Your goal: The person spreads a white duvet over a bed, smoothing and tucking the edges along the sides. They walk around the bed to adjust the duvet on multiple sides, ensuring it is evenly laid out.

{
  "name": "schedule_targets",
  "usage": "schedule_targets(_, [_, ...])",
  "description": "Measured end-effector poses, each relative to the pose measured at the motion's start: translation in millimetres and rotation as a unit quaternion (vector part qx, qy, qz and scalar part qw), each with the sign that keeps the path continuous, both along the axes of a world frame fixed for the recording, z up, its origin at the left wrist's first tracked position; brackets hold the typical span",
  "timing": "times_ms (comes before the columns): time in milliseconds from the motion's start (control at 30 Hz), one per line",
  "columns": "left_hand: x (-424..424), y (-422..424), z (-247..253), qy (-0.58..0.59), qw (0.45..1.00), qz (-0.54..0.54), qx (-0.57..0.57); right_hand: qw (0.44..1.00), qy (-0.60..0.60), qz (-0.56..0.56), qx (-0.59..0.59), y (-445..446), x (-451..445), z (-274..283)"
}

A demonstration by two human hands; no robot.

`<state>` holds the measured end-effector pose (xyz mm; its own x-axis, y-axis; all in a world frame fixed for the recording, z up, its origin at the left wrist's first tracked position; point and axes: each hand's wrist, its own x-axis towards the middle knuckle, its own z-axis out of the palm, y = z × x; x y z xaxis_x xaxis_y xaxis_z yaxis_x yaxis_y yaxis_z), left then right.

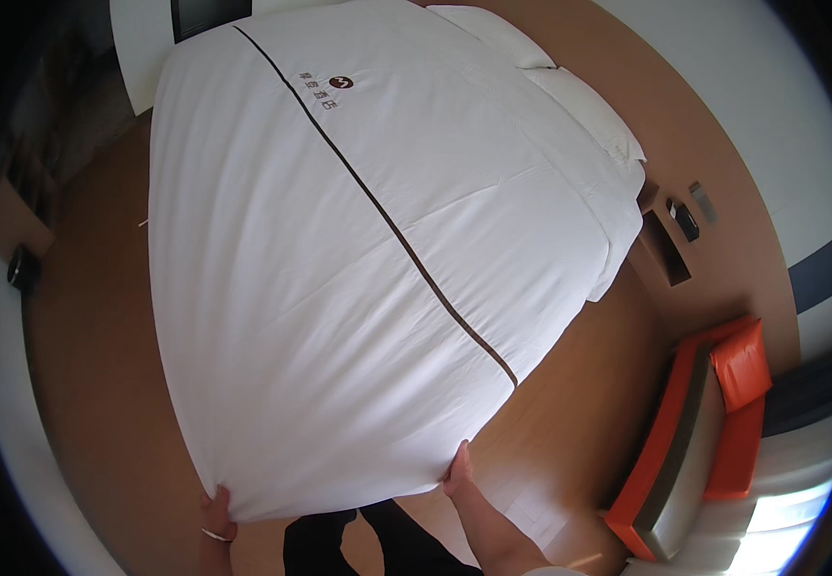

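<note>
A large white duvet (301, 237) lies over the bed and stretches toward me, pulled into long folds. It bears a dark brown stripe (405, 245) across it, plus printed writing and a round emblem (341, 83). At its near left corner, my left hand (217, 510) grips the fabric; a white band circles that wrist. My right hand (461, 469) holds the duvet's near right edge, the thumb over the cloth and the other fingers partly hidden. Between both hands the near edge hangs above my dark trousers (409, 543).
White pillows (589, 108) rest at the bed's head, by a brown wall panel (675, 93). An orange and grey sofa (689, 446) with an orange cushion (741, 363) stands on the right. Wooden floor (92, 324) borders the bed. A dark round object (24, 270) sits far left.
</note>
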<state>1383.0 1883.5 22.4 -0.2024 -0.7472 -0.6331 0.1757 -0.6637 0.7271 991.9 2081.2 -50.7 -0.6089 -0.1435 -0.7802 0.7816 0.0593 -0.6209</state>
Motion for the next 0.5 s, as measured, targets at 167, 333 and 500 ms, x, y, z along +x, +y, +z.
schedule_targets(167, [-11.1, -3.7, 2.5, 0.013, 1.0, -0.028, -0.002, 0.982, 0.127, -0.122, 0.062, -31.3, 14.0, -28.6])
schedule_targets(333, [10.2, -5.0, -22.2, -0.064, 0.995, -0.066, 0.048, 0.938, 0.132, 0.083, 0.31, 15.5, 25.9, 17.0])
schedule_targets(500, [18.1, -2.9, -83.6, -0.075, 0.987, -0.136, 0.038, 0.771, 0.258, 0.248, 0.526, -9.7, 25.0, 48.1])
